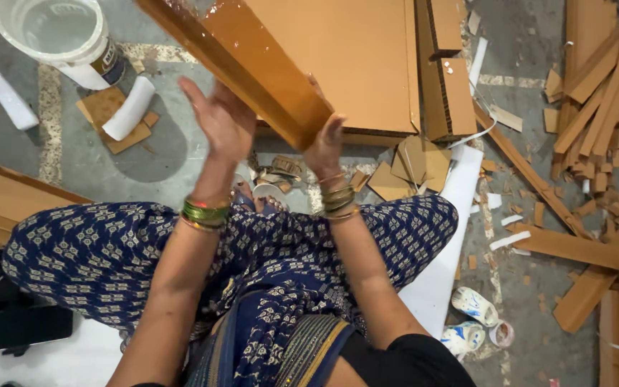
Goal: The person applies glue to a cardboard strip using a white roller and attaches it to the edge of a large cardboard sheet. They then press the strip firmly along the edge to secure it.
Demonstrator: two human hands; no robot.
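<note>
Holding a long taped cardboard strip (252,68) up over our lap, slanting from upper left down to its end between both hands. Our right hand (326,147) grips that lower end from below, fingers curled on it. Our left hand (222,118) is spread flat, palm beside the strip's left face, contact unclear. Flat cardboard sheet (352,57) lies behind, white bucket (59,36) far left.
</note>
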